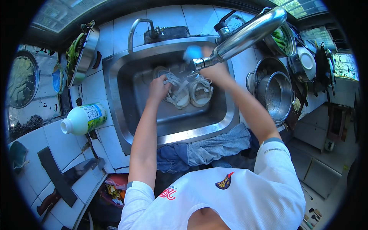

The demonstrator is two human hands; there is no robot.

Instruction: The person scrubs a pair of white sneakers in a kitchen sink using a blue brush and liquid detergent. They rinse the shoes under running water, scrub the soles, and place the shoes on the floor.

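Note:
Two pale lace-up shoes (188, 93) lie side by side in a stainless steel sink (169, 141), toes towards me. On the left shoe's laces rests my left hand (159, 88), its fingers at the laces; how firmly they hold is unclear. My right hand (214, 69), blurred by motion, is above the right shoe, partly behind the metal faucet (250, 33). A blurred blue object (193, 53) is close beside my right hand; whether the fingers hold it cannot be told. Water seems to run from the spout between the shoes.
An open pale bottle (79, 120) lies left of the sink. A cleaver (82, 169) and a dark flat bar (56, 175) lie at lower left. Metal pots (274, 96) stand to the right. Crumpled cloths (212, 146) hang at the sink's front edge. A thin curved tap (133, 34) rises behind.

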